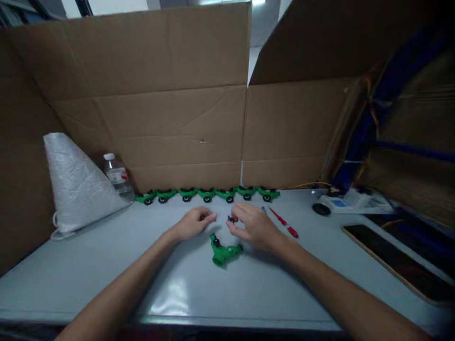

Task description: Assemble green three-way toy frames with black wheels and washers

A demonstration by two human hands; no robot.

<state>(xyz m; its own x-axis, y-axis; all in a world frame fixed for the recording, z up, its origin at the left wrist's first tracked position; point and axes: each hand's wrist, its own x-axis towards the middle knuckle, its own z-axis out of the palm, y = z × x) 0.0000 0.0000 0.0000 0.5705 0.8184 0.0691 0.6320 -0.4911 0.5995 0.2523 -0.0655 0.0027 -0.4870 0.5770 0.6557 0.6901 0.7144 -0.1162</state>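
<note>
A green toy car body (223, 252) lies on the grey table (106, 265) between my hands, with one black wheel showing on it. My left hand (195, 222) hovers just left of and behind it, fingers curled in a pinch around something small I cannot make out. My right hand (253, 226) is just right of the car, thumb and forefinger pinched on a small dark part (231, 219), likely a wheel. A row of several finished green toy cars (208, 193) stands along the cardboard wall behind.
A red-handled screwdriver (284, 222) lies right of my right hand. A white bag (76, 184) and a water bottle (118, 176) stand back left. A dark tablet-like board (398, 260), a small black disc (321, 209) and wires sit right. Cardboard walls (170, 123) enclose the table.
</note>
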